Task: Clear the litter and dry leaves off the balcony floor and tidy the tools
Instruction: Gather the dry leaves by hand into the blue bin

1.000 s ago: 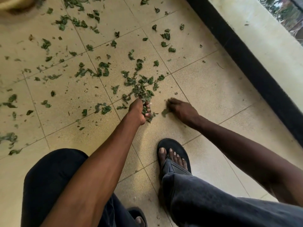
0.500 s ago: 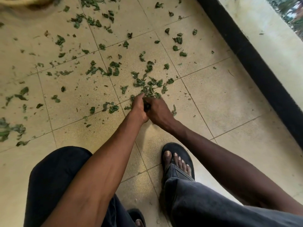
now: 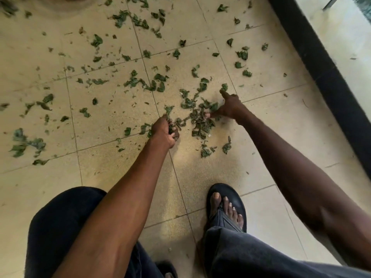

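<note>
Tiled floor [image 3: 261, 125]; leaves [image 3: 200, 119] between both hands.

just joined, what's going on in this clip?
A person crouches on a tiled balcony floor, picking up green leaf litter by hand. The left hand grips a bunch of leaves; the right hand rakes at a small pile with spread fingers. Many scattered leaves remain further out.

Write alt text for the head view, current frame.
A crouching person's left hand clutches a fistful of green leaves while the right hand rakes a leaf pile together on the beige tiled floor, more leaves scattered beyond.
</note>
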Tool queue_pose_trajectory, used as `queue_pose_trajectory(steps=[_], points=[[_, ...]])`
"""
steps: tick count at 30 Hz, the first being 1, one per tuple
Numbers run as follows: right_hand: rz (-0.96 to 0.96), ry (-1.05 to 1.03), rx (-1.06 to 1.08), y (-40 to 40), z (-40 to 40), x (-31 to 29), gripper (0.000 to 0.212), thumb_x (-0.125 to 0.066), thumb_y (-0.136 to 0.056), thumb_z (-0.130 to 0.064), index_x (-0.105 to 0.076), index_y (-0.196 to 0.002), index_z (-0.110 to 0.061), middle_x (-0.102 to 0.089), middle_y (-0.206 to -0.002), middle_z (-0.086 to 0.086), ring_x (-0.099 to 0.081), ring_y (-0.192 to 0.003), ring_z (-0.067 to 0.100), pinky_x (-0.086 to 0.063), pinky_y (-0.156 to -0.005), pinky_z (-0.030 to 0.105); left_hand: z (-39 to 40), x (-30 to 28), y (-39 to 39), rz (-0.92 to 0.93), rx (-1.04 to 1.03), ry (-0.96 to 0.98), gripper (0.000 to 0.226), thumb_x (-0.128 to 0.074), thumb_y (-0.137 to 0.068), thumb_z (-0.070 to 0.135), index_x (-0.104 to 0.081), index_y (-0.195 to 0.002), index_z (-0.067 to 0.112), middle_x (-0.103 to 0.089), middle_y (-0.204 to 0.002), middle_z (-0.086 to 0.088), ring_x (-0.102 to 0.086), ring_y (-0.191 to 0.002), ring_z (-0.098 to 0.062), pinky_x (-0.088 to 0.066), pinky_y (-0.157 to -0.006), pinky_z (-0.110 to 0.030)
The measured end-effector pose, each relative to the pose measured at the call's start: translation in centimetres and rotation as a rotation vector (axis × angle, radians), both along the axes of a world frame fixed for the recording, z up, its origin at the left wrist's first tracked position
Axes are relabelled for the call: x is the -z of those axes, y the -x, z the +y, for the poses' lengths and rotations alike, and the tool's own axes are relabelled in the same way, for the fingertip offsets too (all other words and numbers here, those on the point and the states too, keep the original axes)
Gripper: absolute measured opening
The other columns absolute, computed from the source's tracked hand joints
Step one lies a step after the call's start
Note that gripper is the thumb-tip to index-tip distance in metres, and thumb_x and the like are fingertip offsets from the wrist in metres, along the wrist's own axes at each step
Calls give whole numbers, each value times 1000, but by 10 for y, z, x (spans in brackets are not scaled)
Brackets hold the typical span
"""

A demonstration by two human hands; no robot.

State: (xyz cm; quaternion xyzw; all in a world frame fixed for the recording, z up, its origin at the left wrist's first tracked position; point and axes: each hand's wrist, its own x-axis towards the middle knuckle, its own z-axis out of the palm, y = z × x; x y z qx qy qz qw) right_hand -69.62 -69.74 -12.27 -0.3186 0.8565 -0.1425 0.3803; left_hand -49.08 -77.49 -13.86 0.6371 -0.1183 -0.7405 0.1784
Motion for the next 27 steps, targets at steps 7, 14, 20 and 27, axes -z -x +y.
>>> queue_pose_trajectory(steps=[7, 14, 20, 27], points=[[158, 9, -739, -37, -14, 33, 110, -85, -68, -22, -16, -151, -44, 3, -162, 11, -1, -145, 44, -15, -111, 70, -3, 5, -15, 17, 15, 14, 33, -48, -102, 29, -46, -71, 16, -38, -59, 2, -32, -33, -9, -19, -32, -15], [406, 254, -897, -57, 27, 54, 31, -49, -97, -14, -64, -124, -15, -50, -138, 12, -59, -114, 25, -56, -88, 36, 9, 7, -13, -78, 180, -76, 26, -51, -100, 28, -47, -79, 13, -41, -63, -1, -34, -46, -11, -24, -35, -13], [312, 281, -427, -29, 48, 38, 19, -58, -95, -17, -71, -107, -10, -68, -105, 6, -63, -78, 11, -53, -70, 22, 31, 14, 3, -109, 274, -126, 27, -61, -95, 35, -59, -90, 9, -51, -79, -5, -41, -54, -13, -39, -37, -16], [-35, 436, 132, -67, 37, 0, 17, -58, -92, -2, -74, -98, -4, -72, -98, -3, -67, -66, 0, -55, -59, 16, 47, 12, 29, 28, 260, -37, 41, -60, -92, 51, -66, -99, 12, -62, -94, -8, -51, -63, -18, -48, -48, -23]])
